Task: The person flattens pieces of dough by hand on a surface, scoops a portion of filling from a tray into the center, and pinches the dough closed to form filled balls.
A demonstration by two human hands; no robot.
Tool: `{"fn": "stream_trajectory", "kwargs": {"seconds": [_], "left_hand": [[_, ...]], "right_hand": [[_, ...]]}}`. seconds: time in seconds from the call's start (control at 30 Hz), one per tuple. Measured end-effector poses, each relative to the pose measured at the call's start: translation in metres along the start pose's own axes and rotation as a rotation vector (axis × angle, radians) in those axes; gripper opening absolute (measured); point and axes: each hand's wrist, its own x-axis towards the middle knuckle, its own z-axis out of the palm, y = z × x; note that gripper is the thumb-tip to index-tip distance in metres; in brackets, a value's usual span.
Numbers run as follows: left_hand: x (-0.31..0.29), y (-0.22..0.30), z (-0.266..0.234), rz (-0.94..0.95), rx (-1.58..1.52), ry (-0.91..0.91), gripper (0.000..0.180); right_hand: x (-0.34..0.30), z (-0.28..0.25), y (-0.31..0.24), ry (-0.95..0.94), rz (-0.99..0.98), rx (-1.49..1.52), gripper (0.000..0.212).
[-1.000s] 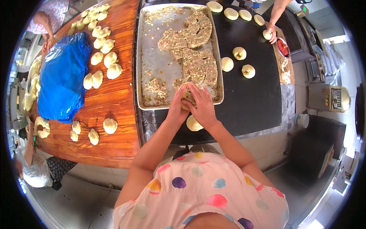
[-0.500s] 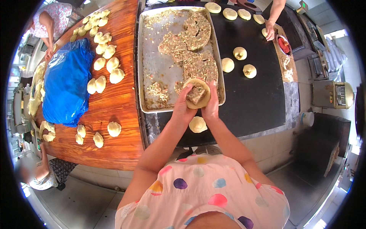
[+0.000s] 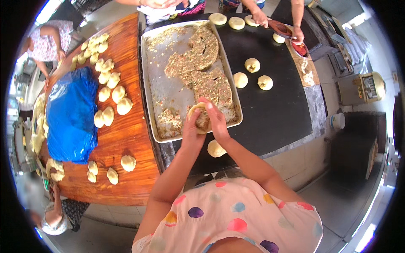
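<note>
My left hand [image 3: 192, 133] and my right hand [image 3: 217, 122] are closed around one round of dough [image 3: 203, 121] with brown meat filling inside. Its edges are folding up around the filling between my palms. I hold it over the near edge of a large metal tray [image 3: 166, 99]. A thick slab of chopped filling [image 3: 211, 86] covers the tray's right side, and loose crumbs lie near its front left corner. Just beyond my right wrist, a pale round of closed dough [image 3: 216, 148] rests on the black worktop [image 3: 276, 111].
Several filled rounds [image 3: 252, 65] sit to the tray's right. A co-worker's hand [image 3: 298, 36] reaches toward a bowl of red stuff [image 3: 300, 50]. On the left wooden table [image 3: 130, 145] lie a blue plastic-covered bundle [image 3: 71, 118] and several dough lumps [image 3: 119, 93]. Other people stand around.
My hands have closed in around the dough round, which was spread wider, and its rim now rises about the filling. The view has tilted; more co-workers' hands show at the far edge.
</note>
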Motion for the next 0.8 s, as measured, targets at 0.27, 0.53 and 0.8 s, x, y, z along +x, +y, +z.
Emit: {"fn": "stream_trajectory", "kwargs": {"seconds": [0.27,0.53,0.8], "left_hand": [[0.006,0.005,0.002,-0.052,0.217,0.194,0.06],[0.045,-0.024,-0.066,0.101,0.19,0.038,0.052],[0.043,0.003,0.028,-0.042,0.649,0.042,0.064]], "right_hand": [[0.008,0.006,0.017,-0.004,-0.238,-0.433,0.036],[-0.006,0.018,0.0,0.152,-0.619,-0.602,0.02],[0.021,-0.014,-0.02,0.102,-0.108,-0.298,0.034]]}}
